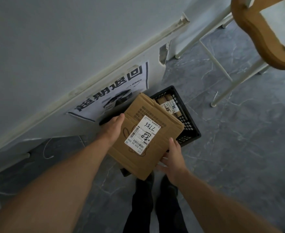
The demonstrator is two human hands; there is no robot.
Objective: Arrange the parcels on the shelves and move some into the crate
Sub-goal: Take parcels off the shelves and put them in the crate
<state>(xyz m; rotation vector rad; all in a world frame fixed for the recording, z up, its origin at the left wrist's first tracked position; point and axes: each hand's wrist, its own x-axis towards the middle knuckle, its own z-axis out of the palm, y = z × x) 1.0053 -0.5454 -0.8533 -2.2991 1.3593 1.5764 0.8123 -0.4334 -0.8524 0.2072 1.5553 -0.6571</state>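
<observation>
Cardboard, plain and brown, makes up the box (157, 115) held flat over the near left part of the black crate (187, 125), which stands on the floor by the wall. The left hand (112, 130) clamps the box's left edge, thumb on top and fingers hidden beneath. The right hand (172, 157) pinches the near right corner, thumb along the edge and fingers spread underneath.

The box looks stiff but thin-walled, with creased flaps and a white label (142, 132) on top. It is probably light, since it sits level in a loose hold — though its contents cannot be told. Opposite edges are the sensible places to grip; the smooth card could slip if tilted. Other parcels (169, 105) already lie in the crate's far right part, so the box would likely rest on or beside them.
</observation>
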